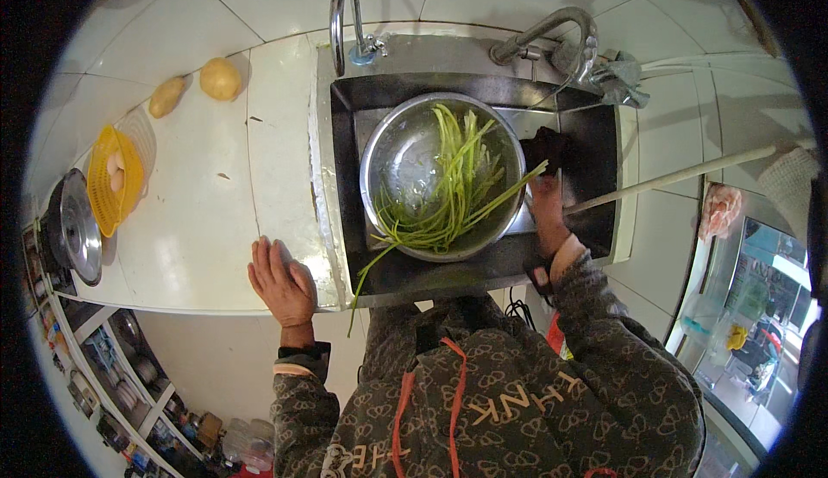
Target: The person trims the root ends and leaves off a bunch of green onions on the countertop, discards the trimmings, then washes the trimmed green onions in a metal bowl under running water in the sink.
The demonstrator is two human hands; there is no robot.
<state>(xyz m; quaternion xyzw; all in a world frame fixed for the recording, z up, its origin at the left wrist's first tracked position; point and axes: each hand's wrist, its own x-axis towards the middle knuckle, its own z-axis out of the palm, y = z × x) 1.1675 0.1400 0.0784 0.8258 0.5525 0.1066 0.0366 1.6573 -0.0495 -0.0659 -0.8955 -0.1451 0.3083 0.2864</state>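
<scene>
A large stainless steel bowl (404, 135) sits in the dark sink (440, 277). Long green vegetable stems (459, 187) lie in the bowl's right and lower part; some hang over its rim at the lower left, others stick out at the right. My left hand (278, 277) rests flat on the white counter beside the sink, fingers a little apart, holding nothing. Inside the sink, just right of the bowl, is my right hand (548, 200), near the tips of the stems and a dark item (545, 145). Its fingers are partly hidden and dim, so its grip cannot be made out.
Two faucets (346, 12) (550, 25) rise behind the sink. A pale stick (673, 177) slants across the sink's right edge. On the left counter are two potatoes (220, 79) (167, 97), a yellow basket (129, 187) with eggs, and a metal lid (81, 225).
</scene>
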